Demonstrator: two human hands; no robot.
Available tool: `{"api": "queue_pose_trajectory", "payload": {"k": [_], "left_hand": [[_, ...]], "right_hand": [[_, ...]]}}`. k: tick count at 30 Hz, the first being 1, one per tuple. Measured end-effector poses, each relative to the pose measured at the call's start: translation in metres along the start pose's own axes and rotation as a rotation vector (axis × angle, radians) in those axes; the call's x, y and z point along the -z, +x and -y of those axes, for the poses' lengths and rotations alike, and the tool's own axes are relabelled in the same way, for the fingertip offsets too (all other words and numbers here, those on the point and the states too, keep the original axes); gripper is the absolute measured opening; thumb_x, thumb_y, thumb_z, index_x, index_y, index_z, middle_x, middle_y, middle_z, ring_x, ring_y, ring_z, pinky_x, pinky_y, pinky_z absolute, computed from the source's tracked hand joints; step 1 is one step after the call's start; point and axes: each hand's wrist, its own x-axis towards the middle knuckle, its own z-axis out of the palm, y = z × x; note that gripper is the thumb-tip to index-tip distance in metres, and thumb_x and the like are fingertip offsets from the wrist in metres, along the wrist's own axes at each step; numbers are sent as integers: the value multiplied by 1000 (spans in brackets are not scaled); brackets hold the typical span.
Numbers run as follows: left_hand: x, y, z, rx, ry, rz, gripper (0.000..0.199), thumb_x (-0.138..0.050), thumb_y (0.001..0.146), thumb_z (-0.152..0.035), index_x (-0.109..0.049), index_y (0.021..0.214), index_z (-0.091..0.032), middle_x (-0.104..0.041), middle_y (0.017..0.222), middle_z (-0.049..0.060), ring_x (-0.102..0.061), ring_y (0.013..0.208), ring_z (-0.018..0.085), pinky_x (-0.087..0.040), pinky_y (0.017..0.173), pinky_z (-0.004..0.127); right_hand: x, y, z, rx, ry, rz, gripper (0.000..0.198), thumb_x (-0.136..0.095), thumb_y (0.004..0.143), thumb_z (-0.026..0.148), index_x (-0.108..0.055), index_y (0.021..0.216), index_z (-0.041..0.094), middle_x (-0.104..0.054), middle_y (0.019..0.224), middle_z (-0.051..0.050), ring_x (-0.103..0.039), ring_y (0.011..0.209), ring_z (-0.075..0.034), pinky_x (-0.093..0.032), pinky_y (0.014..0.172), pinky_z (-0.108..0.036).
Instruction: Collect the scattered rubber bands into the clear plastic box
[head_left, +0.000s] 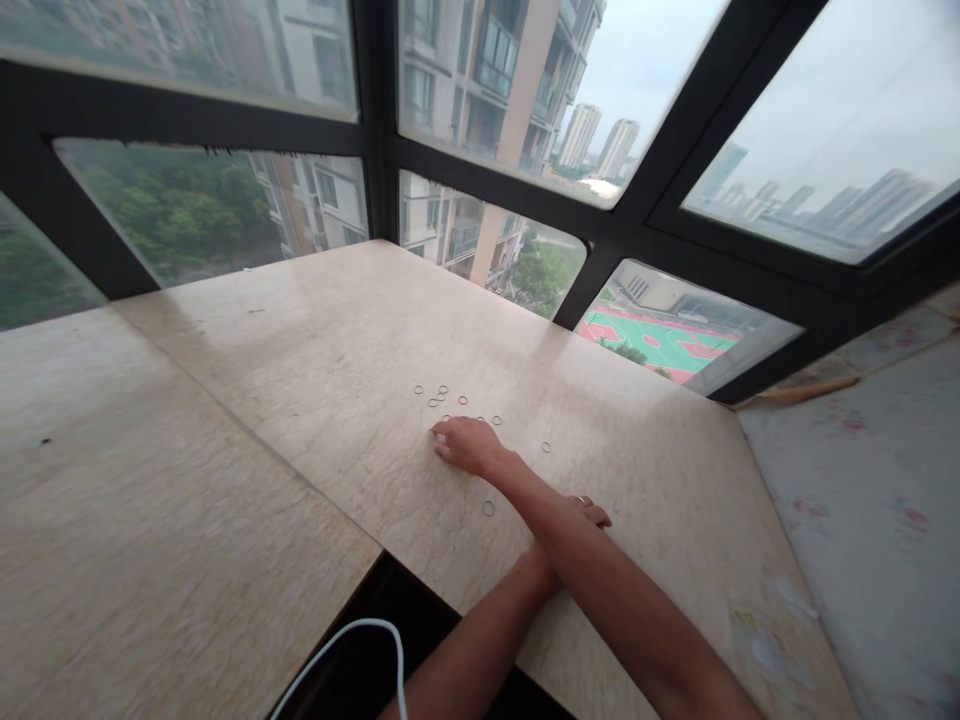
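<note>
My right hand [466,446] reaches left across the tabletop, palm down, its finger and thumb bent close together at the surface. Whatever lies between those fingertips, if anything, is too small to make out. Several thin dark rings [433,403] and one red ring [463,400] lie just beyond it, a few partly hidden by the hand. One dark ring [489,508] sits nearer to me, and another ring [546,447] lies to the right. Crossed beneath my right forearm, my left hand [592,512] rests on the table with fingers stretched out and a metal band on one finger.
The beige marbled tabletop [300,370] has a seam and a dark cut-out [375,620] at its near edge. A white cable [367,622] loops there. Dark window frames [382,150] border the back, and a flowered wall [862,480] stands at right.
</note>
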Motion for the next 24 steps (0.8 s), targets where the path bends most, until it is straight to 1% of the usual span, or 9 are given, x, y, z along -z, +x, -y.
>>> {"api": "queue_pose_trajectory", "payload": {"k": [3,7,12,15,19,21,24], "left_hand": [[-3,1,4,-41,16,3,22,-56,85,-18,-71,101,-21,-68,97,6,-60,93,23,-46,88,34],[-2,2,5,-44,38,21,24,-56,85,-18,-70,104,-22,-68,97,6,-60,93,23,-47,86,36],[-3,5,4,-30,73,16,25,-56,83,-15,-73,100,-21,-68,94,7,-61,91,24,-48,82,36],[-4,6,5,-35,85,9,25,-54,84,-16,-72,100,-21,-68,95,7,-61,91,23,-47,84,35],[-2,3,6,-59,66,9,22,-55,84,-18,-70,101,-21,-67,94,5,-59,91,21,-45,87,33],[0,1,6,-62,62,15,21,-56,84,-18,-69,100,-21,-66,94,5,-59,90,21,-45,86,33],[5,0,4,-43,59,32,20,-56,84,-19,-68,100,-21,-65,94,5,-58,89,19,-45,84,33]], "right_hand": [[0,2,3,25,-63,12,26,-45,93,24,-69,96,16,-70,103,-13,-66,94,-25,-47,74,-34],[0,-2,3,68,-118,17,27,-42,92,15,-69,91,15,-71,102,-14,-66,93,-24,-47,76,-34],[-3,-9,-1,56,-143,-1,25,-43,93,21,-67,96,16,-71,102,-12,-67,92,-24,-48,75,-33],[-4,-14,-4,39,-143,6,26,-42,93,24,-67,97,18,-72,101,-12,-67,90,-24,-48,71,-32],[-2,-23,-5,31,-132,48,23,-47,91,27,-67,100,20,-72,98,-11,-68,88,-25,-49,70,-33],[0,-25,-4,26,-120,70,22,-50,89,26,-68,101,20,-72,99,-12,-68,88,-25,-50,69,-33],[1,-25,-3,26,-90,98,19,-53,85,22,-69,95,18,-72,101,-14,-68,89,-26,-50,70,-34]]}}
